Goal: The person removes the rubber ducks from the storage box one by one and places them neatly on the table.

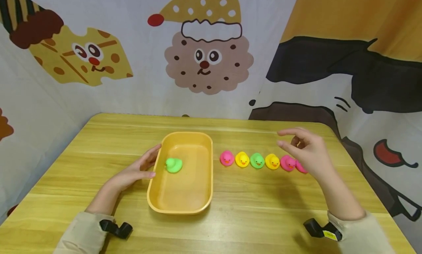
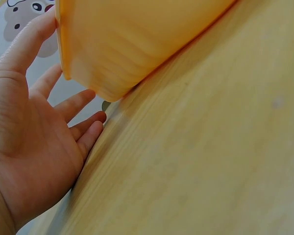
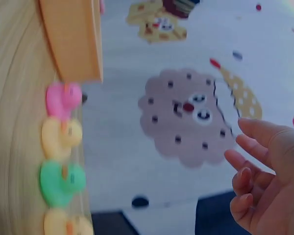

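A yellow-orange plastic tray (image 1: 184, 209) stands on the table with one green rubber duck (image 1: 173, 165) inside it. My left hand (image 1: 136, 168) touches the tray's left rim with thumb and fingertips, its fingers fairly straight in the left wrist view. To the right of the tray runs a row of rubber ducks: pink (image 1: 227, 158), yellow (image 1: 242, 159), green (image 1: 257, 161), yellow (image 1: 272, 161), pink (image 1: 288, 163) and another pink one (image 1: 301, 167) partly hidden. Above the row's right end hovers my right hand (image 1: 304, 147), holding nothing, thumb and index finger apart.
The wooden table (image 1: 250, 217) extends on all sides of the tray and ducks. Behind it hangs a cloth (image 1: 138, 96) printed with cartoon figures. Each wrist carries a black camera mount, like the left one (image 1: 116, 229).
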A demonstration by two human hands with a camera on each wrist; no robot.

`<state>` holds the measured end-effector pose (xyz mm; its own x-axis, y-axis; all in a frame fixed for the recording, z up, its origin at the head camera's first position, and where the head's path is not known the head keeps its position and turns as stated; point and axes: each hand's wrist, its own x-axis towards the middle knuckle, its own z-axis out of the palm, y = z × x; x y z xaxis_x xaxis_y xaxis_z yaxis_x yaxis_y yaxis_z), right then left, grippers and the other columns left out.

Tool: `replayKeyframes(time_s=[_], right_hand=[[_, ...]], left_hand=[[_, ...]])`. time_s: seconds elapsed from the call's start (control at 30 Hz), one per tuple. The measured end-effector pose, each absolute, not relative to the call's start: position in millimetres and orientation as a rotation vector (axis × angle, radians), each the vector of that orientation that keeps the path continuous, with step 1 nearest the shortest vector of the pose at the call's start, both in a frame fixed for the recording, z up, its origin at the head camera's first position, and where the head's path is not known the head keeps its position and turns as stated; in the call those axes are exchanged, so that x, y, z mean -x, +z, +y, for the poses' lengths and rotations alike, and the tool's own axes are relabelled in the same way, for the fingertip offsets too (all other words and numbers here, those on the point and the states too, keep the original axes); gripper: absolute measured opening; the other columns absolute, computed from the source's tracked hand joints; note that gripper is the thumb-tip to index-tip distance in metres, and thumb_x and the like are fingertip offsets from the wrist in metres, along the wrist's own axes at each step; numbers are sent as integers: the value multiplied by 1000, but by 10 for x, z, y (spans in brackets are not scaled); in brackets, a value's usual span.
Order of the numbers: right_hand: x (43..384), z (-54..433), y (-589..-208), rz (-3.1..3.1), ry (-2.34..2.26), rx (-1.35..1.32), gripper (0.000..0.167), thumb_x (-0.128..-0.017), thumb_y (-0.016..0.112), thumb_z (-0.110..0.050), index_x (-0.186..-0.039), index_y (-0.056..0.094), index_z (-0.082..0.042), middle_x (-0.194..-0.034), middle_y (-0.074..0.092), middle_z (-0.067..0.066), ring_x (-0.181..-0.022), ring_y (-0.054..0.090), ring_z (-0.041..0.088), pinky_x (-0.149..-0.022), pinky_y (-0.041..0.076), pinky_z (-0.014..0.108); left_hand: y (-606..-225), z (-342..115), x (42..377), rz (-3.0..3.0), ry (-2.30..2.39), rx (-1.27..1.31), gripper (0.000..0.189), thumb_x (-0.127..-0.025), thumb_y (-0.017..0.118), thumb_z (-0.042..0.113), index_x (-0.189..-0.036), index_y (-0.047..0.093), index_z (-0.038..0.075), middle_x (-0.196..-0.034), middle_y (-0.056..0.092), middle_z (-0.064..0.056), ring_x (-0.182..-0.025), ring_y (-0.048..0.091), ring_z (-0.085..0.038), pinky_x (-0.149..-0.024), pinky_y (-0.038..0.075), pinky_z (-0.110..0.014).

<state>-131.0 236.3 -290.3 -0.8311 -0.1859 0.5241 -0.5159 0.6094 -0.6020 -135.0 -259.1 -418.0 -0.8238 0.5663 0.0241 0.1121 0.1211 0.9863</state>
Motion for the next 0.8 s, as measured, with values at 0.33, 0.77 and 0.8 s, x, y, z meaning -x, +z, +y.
replayKeyframes(time_s=[0.33, 0.77, 0.8], right_hand=[[1196, 1771, -2871, -2410, 1181, -604, 27, -77, 81, -10, -103, 74, -11, -75, 55, -2, -61, 43, 15, -47, 32, 25], [1119, 1158, -2982, -2408, 1292, -698, 31, -72, 85, -17, -101, 73, -13, -81, 58, -5, -59, 45, 13, -47, 35, 25], [1120, 1114, -3002, -2405, 1297, -708, 31, -72, 85, -17, -100, 73, -12, -82, 59, -6, -58, 44, 12, -47, 34, 25]], left_hand=[[-4164, -2592, 1345, 2038, 1762, -643, 83, -92, 62, 10, -155, 10, 26, -156, 15, -19, -139, 17, -38, -101, 31, -33], [-4177, -2590, 1341, 2057, 1745, -651, 83, -92, 61, 10, -155, 9, 24, -156, 13, -19, -139, 15, -40, -104, 25, -46], [-4177, -2591, 1340, 2058, 1744, -649, 83, -92, 61, 10, -155, 9, 24, -156, 13, -19, -139, 15, -39, -104, 26, -45]])
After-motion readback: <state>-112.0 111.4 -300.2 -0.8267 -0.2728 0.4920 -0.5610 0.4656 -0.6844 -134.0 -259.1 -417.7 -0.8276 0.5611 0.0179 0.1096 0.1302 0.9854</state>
